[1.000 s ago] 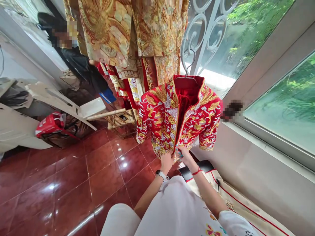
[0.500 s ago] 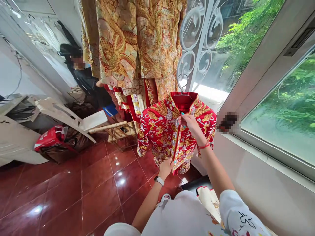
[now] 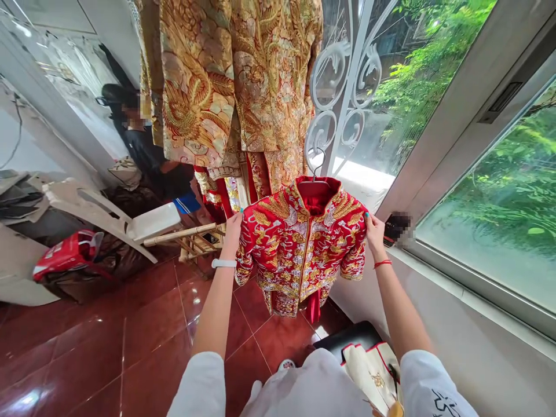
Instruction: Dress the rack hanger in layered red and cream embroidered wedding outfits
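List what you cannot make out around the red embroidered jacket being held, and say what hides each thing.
Head view:
- Only the hanger hook shows; the rest is hidden inside the red jacket.
- Fingers of the left hand and right hand: partly behind the jacket's shoulders.
- The gold robe: top cut off by the upper edge.
- The dark thing beside the right hand: blurred.

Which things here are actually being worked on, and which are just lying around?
In hand: red gold-embroidered jacket, its wire hanger, left hand and right hand gripping its shoulders.
Lying about: gold embroidered robes, white plastic chair, red bag.
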A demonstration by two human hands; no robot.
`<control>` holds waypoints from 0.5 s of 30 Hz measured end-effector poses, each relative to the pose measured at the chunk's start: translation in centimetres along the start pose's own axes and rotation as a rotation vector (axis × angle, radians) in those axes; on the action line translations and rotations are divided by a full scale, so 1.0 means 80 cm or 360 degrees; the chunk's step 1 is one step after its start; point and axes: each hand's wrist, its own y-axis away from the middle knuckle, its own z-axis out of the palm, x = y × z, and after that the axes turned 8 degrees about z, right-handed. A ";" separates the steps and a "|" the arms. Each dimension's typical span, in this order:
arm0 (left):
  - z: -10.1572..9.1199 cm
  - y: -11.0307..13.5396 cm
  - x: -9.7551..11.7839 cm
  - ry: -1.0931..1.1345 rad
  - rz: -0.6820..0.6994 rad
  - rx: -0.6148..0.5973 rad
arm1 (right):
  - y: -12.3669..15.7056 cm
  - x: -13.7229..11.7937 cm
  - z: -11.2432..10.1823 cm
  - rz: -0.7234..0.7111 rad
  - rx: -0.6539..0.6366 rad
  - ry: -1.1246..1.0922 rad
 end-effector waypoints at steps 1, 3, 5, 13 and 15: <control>0.003 0.003 -0.002 0.0012 0.0050 0.0028 | 0.002 0.002 0.004 -0.0002 0.0030 -0.0015; 0.007 0.008 0.000 -0.0043 0.0237 0.0103 | 0.000 0.002 0.009 -0.0007 0.0078 -0.0032; 0.010 0.007 0.011 -0.0176 0.0438 0.0180 | -0.009 -0.004 0.010 -0.0036 0.0125 0.0016; 0.000 0.047 0.039 -0.0727 0.1119 0.0608 | -0.046 -0.034 0.009 -0.0271 0.0132 0.0033; 0.002 0.069 0.016 -0.0815 0.1122 0.0735 | -0.039 -0.027 0.020 -0.0229 0.0148 0.0014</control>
